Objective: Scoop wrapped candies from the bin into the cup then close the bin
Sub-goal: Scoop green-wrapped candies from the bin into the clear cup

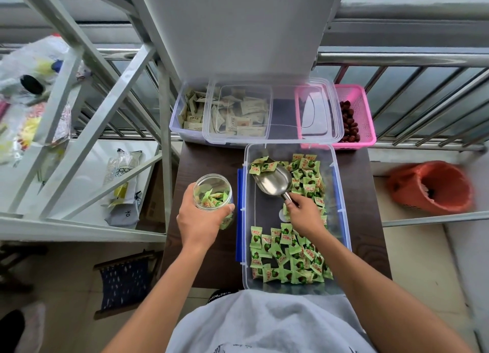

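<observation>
A person's left hand point(201, 220) wraps around a clear cup point(213, 191), part filled with green candies, and holds it just beside the open bin point(341, 220) on a dark table point(206, 162), close enough for a short pour. The right hand point(304, 215) pinches the handle of a metal scoop point(274, 183), whose bowl lies inside the bin with its tip pushed into the far heap of candies point(307, 178). It appears to carry only a few. The clear lid point(317, 114) rests on the containers behind, leaving the bin free for scooping; it is not yet closed.
</observation>
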Motion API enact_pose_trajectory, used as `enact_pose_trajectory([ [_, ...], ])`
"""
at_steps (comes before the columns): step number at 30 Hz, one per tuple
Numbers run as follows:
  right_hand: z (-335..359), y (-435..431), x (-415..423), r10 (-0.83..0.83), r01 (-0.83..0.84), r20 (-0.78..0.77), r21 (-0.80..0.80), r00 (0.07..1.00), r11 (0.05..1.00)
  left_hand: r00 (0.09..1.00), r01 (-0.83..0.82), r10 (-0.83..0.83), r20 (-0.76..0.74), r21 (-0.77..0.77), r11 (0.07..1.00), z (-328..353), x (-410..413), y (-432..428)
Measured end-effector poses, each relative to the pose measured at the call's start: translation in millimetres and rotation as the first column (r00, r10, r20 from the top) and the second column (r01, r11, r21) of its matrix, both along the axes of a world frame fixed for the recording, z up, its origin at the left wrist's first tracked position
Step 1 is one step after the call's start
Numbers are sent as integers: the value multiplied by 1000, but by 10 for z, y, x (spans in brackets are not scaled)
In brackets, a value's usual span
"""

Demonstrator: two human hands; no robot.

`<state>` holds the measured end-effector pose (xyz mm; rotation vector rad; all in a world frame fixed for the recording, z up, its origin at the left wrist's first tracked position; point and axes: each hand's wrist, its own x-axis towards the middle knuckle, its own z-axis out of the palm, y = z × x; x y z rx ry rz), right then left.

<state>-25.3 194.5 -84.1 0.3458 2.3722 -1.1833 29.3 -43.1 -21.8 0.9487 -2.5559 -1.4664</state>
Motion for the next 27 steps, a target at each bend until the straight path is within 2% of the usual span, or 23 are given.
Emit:
enact_pose_trajectory([
  [5,70,119,111,-58,58,0,-118,998,991,1000,13,-13,-24,9,1000,-3,-21,5],
  [11,202,229,236,-93,97,29,-167,995,981,999,25,-25,-32,10,1000,-1,-25,71],
  [21,579,386,269,-46,26,-67,-278,997,960,996,77,-77,-53,-11,997,46,27,39],
  [24,842,455,220,5,-31,-78,-331,997,943,991,124,-126,-49,-43,991,64,53,35],
  [27,1080,497,160,95,-121,-94,-320,991,940,984,171,-175,-40,-78,982,53,73,36],
])
